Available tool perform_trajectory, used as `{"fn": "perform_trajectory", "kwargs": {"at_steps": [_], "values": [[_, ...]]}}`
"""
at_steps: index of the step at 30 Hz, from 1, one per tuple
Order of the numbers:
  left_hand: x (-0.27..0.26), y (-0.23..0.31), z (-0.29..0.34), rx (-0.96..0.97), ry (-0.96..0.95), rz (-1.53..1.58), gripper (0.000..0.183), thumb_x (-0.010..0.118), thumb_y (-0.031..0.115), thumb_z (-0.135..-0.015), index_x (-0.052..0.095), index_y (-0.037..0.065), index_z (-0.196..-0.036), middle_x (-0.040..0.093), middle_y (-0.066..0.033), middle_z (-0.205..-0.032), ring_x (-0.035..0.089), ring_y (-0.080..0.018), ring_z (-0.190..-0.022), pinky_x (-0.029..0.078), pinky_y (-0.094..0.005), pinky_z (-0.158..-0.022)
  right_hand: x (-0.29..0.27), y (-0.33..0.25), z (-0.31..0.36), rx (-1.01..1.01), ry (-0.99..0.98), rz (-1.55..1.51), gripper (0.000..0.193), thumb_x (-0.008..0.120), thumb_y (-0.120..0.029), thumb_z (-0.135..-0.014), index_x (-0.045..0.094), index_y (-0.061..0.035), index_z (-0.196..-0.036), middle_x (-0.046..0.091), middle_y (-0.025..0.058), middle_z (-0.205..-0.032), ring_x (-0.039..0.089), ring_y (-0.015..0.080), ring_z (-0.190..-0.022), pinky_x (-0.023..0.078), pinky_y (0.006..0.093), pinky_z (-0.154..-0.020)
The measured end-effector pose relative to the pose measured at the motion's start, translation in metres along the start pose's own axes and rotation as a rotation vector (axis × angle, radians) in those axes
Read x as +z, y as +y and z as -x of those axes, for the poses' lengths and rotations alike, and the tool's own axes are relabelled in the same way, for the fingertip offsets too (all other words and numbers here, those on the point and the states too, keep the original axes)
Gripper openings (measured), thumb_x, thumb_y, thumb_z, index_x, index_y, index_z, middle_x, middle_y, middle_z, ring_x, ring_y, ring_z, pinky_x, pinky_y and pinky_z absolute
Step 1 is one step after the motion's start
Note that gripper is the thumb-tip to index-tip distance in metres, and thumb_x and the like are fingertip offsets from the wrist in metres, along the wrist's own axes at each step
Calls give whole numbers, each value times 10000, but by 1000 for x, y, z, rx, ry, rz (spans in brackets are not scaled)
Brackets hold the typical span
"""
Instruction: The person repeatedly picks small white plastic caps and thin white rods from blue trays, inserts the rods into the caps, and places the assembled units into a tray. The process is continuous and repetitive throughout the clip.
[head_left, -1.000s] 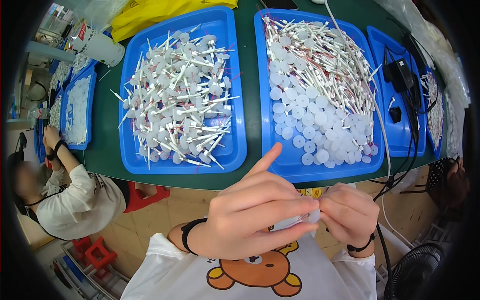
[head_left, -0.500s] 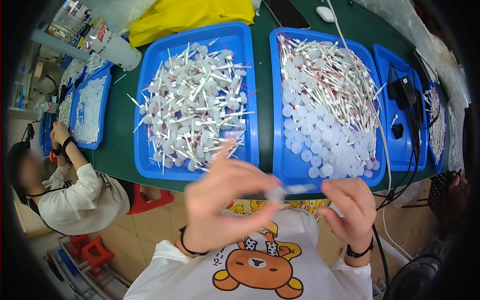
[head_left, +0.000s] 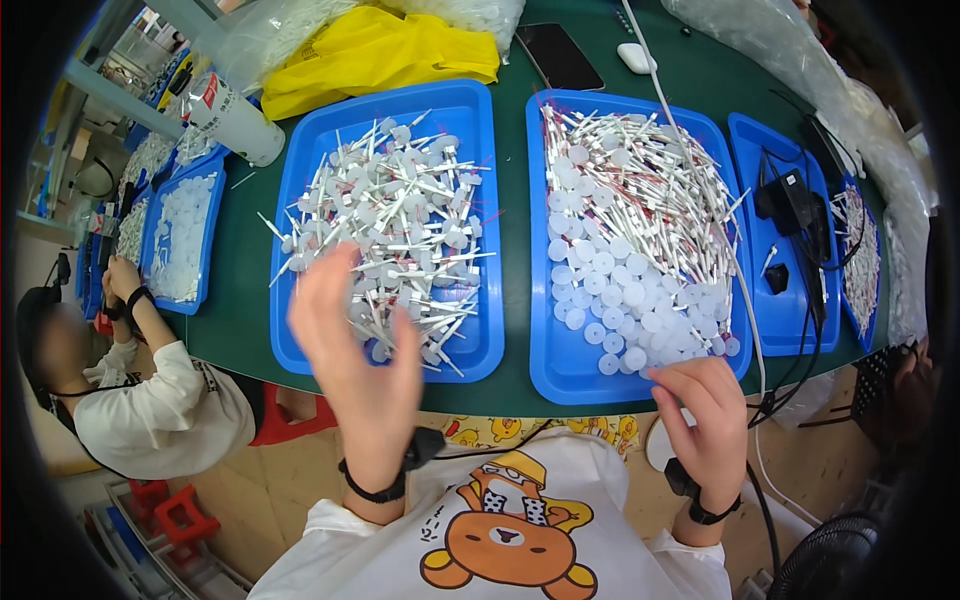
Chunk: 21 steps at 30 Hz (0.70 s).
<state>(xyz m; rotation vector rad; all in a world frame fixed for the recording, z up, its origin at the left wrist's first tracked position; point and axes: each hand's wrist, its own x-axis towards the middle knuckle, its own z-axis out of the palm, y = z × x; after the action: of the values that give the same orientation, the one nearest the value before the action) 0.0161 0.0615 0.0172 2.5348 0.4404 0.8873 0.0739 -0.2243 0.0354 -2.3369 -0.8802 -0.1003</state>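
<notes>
My left hand (head_left: 355, 345) is over the front of the left blue tray (head_left: 487, 200), fingers and thumb apart, nothing visible between them, slightly blurred. That tray holds a loose pile of white sticks with translucent discs on them (head_left: 400, 200). My right hand (head_left: 705, 410) is at the front rim of the right blue tray (head_left: 545, 375). Its fingers are bent and the thumb tip comes close to them; anything in the pinch is too small to make out. Loose translucent discs (head_left: 610, 290) fill the near part of this tray, and white sticks with reddish wires (head_left: 650, 180) lie behind them.
A third blue tray (head_left: 785, 330) holds black adapters and cables. A white cable (head_left: 690, 150) crosses the right tray. Behind are a yellow bag (head_left: 385, 60), a phone (head_left: 560, 57) and a white mouse-shaped object (head_left: 634, 58). A cup (head_left: 235, 120) stands left, near a seated co-worker (head_left: 165, 400).
My left hand has moved left and up to the left tray and opened; the stick-and-disc piece it held is gone from it. My right thumb and fingers have come closer together.
</notes>
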Motion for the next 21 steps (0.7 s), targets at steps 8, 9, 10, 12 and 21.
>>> {"fn": "perform_trajectory", "kwargs": {"at_steps": [8,9,10,12,21], "values": [[43,61,27,333,-510,331,290,702,-8,-786,671,54,-1067,649,-71,-943,593,-265,-941,433,-374,-867,-21,16,1,198,-57,203,137,703,-40,-817,679,-10,-949,625,124,-817,592,323,-783,453,399,-735],[52,65,34,349,-540,342,261,703,1,-793,674,55,-1047,642,-70,-928,592,-262,-929,434,-377,-856,-23,17,1,229,-56,215,139,702,-46,-819,678,-9,-951,627,126,-817,594,325,-784,455,400,-738],[60,68,39,364,-572,354,233,704,10,-799,677,55,-1026,634,-70,-912,592,-259,-918,434,-380,-845,-25,20,1,260,-57,228,141,701,-51,-821,676,-8,-952,629,127,-818,595,327,-784,458,400,-741],[65,71,42,362,-654,326,148,687,19,-826,668,55,-969,625,-75,-902,588,-260,-891,432,-378,-827,-30,25,2,316,-102,210,148,699,-63,-824,670,-5,-957,630,129,-812,598,329,-789,460,402,-746],[73,85,36,207,-832,354,179,674,34,-855,563,33,-996,523,-135,-868,602,-347,-797,487,-443,-699,-49,39,-13,351,-168,279,134,687,-77,-831,653,-3,-937,636,142,-802,615,335,-811,465,416,-761]]}}
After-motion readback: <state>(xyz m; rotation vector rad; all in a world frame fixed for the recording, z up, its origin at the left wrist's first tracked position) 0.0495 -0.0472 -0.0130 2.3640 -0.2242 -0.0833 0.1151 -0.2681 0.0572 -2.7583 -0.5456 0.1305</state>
